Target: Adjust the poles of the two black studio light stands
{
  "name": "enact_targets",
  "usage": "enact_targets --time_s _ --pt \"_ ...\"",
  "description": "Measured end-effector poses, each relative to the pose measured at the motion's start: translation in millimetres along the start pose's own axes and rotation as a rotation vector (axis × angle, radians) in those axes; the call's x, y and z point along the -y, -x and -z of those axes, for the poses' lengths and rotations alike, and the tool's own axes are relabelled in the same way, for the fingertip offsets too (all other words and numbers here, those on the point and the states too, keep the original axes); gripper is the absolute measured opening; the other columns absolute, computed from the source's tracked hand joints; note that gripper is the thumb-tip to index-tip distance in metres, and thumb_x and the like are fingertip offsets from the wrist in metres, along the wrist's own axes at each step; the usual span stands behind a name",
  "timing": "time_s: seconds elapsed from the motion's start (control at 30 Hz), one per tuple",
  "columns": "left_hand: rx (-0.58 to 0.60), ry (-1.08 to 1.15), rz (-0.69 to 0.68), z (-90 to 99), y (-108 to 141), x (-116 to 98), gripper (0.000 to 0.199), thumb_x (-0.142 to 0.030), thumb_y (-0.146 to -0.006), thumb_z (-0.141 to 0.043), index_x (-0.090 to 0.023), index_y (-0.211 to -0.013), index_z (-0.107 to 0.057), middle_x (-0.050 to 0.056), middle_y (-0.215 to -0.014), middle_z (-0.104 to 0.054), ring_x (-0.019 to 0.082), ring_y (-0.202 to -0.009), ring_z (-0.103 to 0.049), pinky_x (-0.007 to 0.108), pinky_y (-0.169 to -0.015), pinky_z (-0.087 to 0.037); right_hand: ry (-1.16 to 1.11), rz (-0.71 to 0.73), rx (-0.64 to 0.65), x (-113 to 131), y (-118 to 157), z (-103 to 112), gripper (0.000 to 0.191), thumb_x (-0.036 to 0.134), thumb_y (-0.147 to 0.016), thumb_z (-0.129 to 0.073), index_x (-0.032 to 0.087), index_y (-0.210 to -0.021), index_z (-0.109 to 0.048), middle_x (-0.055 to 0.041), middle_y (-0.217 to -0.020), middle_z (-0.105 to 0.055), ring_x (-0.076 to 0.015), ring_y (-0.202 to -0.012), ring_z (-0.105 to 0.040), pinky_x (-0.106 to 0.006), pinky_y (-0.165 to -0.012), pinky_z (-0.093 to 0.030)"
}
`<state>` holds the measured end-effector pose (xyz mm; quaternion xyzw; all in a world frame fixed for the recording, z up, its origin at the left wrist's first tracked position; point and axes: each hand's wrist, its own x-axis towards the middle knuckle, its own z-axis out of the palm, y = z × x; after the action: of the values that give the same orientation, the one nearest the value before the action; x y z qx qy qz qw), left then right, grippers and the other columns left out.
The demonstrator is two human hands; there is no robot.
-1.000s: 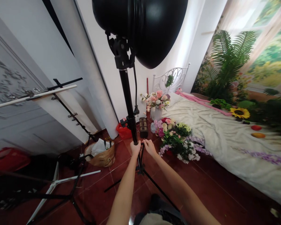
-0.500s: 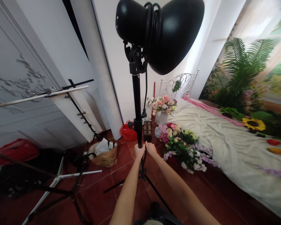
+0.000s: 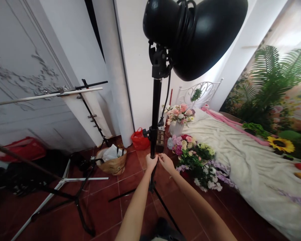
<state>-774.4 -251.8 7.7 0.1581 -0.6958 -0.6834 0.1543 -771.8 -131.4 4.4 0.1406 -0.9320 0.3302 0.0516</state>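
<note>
Light stand [image 3: 152, 185], in the head view: upright on the red tiled floor [image 3: 102, 207], straight ahead of the person, with legs splayed and a big black lamp head [image 3: 208, 36] on top. Held round the pole [image 3: 156, 100] by the left hand [image 3: 152, 162], wrapped closed just below the dark collar [image 3: 153, 133]. Beside it, at the right side of the pole, the right hand [image 3: 166, 163], with thumb and fingertips drawn together; cannot tell whether on a small part or on nothing. Dangling near the pole, a black cable with a plug [image 3: 161, 121].

Behind, a red plastic bag [image 3: 140, 140] and, partly hidden by the pole, a brown chest [image 3: 160, 142]. To the left, a woven bag [image 3: 115, 165] with white material inside, and a white bar [image 3: 40, 98] across another stand. To the right, a bouquet [image 3: 180, 113] in a white vase [image 3: 176, 128], loose flowers [image 3: 198, 164] on the floor, and a bed [image 3: 230, 144] with a cream cover, bearing a sunflower [image 3: 280, 144] and a long pink toy [image 3: 223, 118].
</note>
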Motion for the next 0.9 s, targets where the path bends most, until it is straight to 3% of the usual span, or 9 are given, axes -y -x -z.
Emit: enact_targets --time_s 0.1,0.27,0.63,0.77,0.9 --pt "0.033 -0.020 -0.065 0.3 0.1 1.9 0.016 -0.025 -0.059 -0.063 -0.015 -0.050 -0.054 0.000 -0.050 -0.053 0.010 -0.049 -0.049 0.020 -0.048 -0.037 -0.085 0.139 -0.007 -6.7 12.7 5.7 0.034 0.038 -0.092 -0.034 0.024 -0.110 -0.059 -0.0049 -0.104 -0.062 -0.0164 -0.097 -0.058 -0.028 -0.083 -0.047" --pt "0.048 -0.041 -0.100 0.5 -0.7 5.5 0.017 -0.025 -0.061 -0.062 -0.014 -0.051 -0.054 0.000 -0.051 -0.054 0.010 -0.049 -0.049 0.019 -0.048 -0.036 -0.207 0.228 0.058 -18.3 16.0 4.4 0.037 0.040 -0.092 -0.038 0.025 -0.123 -0.050 -0.0050 -0.120 -0.056 -0.0168 -0.113 -0.051 -0.034 -0.098 -0.040" --pt "0.057 -0.053 -0.090 -2.4 -2.7 10.4 0.017 -0.025 -0.062 -0.059 -0.015 -0.051 -0.052 -0.001 -0.050 -0.051 0.009 -0.048 -0.048 0.019 -0.048 -0.036 -0.274 0.211 0.042 -43.6 3.5 -13.3 0.038 0.044 -0.087 -0.046 0.022 -0.117 -0.055 -0.0067 -0.100 -0.060 -0.0201 -0.093 -0.054 -0.035 -0.086 -0.044" --pt "0.048 -0.073 -0.090 -1.4 -1.4 7.1 0.017 -0.026 -0.063 -0.059 -0.015 -0.052 -0.052 0.000 -0.051 -0.052 0.009 -0.048 -0.047 0.020 -0.048 -0.036 -0.252 0.191 0.013 -38.3 0.6 -16.4 0.036 0.049 -0.089 -0.040 0.021 -0.101 -0.060 -0.0056 -0.090 -0.060 -0.0203 -0.089 -0.053 -0.034 -0.084 -0.043" --pt "0.068 -0.078 -0.085 -0.2 -2.0 9.6 0.017 -0.026 -0.062 -0.060 -0.015 -0.053 -0.052 -0.001 -0.051 -0.051 0.009 -0.049 -0.048 0.019 -0.049 -0.037 -0.301 0.048 -0.057 -24.2 -1.9 -21.4 0.044 0.055 -0.089 -0.032 0.020 -0.073 -0.055 -0.0027 -0.074 -0.056 -0.0186 -0.076 -0.052 -0.031 -0.076 -0.042"
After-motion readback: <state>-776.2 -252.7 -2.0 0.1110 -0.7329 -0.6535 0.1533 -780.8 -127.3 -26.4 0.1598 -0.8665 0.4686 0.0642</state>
